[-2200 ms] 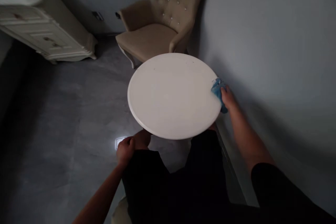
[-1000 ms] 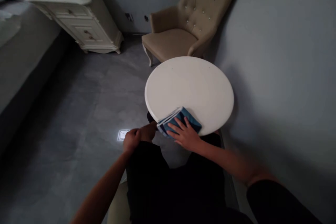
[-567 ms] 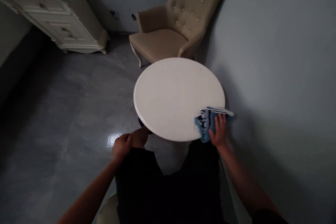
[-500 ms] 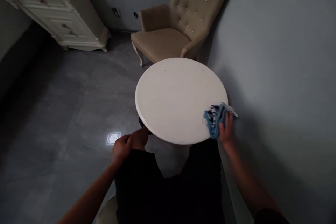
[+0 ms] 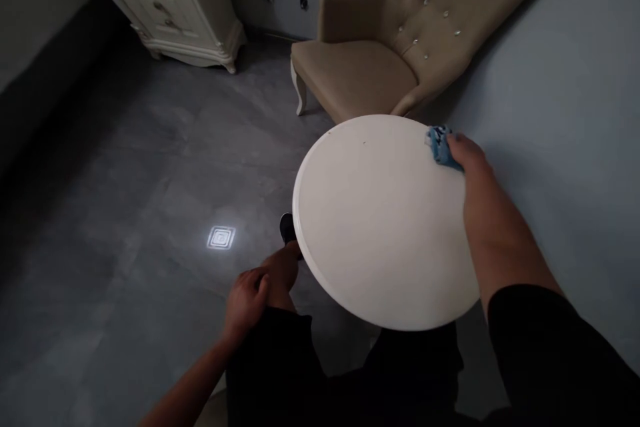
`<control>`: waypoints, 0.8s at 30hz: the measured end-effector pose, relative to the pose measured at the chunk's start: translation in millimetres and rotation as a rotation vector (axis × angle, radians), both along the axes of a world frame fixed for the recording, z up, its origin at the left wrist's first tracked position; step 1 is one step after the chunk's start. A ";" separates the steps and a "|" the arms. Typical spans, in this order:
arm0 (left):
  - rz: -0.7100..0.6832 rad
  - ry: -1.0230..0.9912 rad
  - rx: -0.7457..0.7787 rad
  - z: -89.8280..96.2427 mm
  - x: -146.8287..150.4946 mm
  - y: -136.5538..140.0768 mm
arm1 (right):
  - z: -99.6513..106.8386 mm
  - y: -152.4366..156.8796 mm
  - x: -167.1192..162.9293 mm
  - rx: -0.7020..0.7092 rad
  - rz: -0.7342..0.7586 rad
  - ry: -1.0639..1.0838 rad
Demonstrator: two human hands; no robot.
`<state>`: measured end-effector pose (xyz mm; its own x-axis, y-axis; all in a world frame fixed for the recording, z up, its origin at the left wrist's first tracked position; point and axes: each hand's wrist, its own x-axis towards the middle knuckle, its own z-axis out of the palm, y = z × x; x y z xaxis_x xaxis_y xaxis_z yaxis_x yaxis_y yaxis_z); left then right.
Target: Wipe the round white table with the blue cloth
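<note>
A round white table (image 5: 385,227) stands in front of my knees. At its far right edge my right hand (image 5: 469,152) grips a crumpled blue cloth (image 5: 442,147) with a dark and white pattern. The cloth lies against the tabletop, and the forearm reaches over the table's right side. My left hand (image 5: 247,297) rests on my left knee, its fingers laid loosely over the bare skin, holding nothing. Small dark specks show on the tabletop near its far rim.
A beige tufted armchair (image 5: 355,77) stands just behind the table. A white cabinet (image 5: 185,7) is at the back left. The grey wall (image 5: 575,147) runs close along the right. A bright square light pattern (image 5: 221,237) shows on the grey tiled floor (image 5: 150,200).
My right hand has moved the cloth from the table's near right edge to its far right edge. The left hand stays on the knee. The view has swung left and closer.
</note>
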<state>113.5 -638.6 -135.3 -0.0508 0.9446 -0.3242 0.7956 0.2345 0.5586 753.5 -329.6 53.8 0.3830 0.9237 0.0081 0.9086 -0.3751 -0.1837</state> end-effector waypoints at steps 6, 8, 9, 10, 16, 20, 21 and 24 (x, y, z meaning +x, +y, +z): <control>-0.018 0.014 0.019 -1.2 1.8 -0.1 | -28.0 95.1 -174.0 -0.061 0.309 -0.027; -0.035 0.031 0.025 1.3 5.0 0.7 | -40.1 82.4 -234.7 -0.023 0.499 0.014; -0.044 0.039 0.027 3.6 6.9 0.7 | -44.9 67.1 -261.2 -0.006 0.601 0.030; -0.051 0.046 0.030 6.5 9.0 0.2 | -48.4 46.5 -284.3 0.007 0.698 0.042; -0.054 0.068 0.078 28.4 21.9 -13.9 | -50.2 -137.8 -322.3 0.066 1.018 0.047; -0.021 0.077 0.203 40.0 32.3 -33.0 | -44.4 -250.0 -259.7 0.039 1.100 0.049; -0.017 0.071 0.264 43.3 37.2 -38.9 | -42.9 -274.1 -239.6 0.035 1.103 0.051; -0.072 -0.029 0.442 57.4 64.2 -55.6 | -41.0 -339.3 -184.0 0.071 1.035 0.083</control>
<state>177.7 -694.2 -78.0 0.0233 0.9935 0.1115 0.7835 -0.0874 0.6152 569.5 -668.9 12.8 -0.5944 0.7996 0.0854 0.7638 0.5946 -0.2511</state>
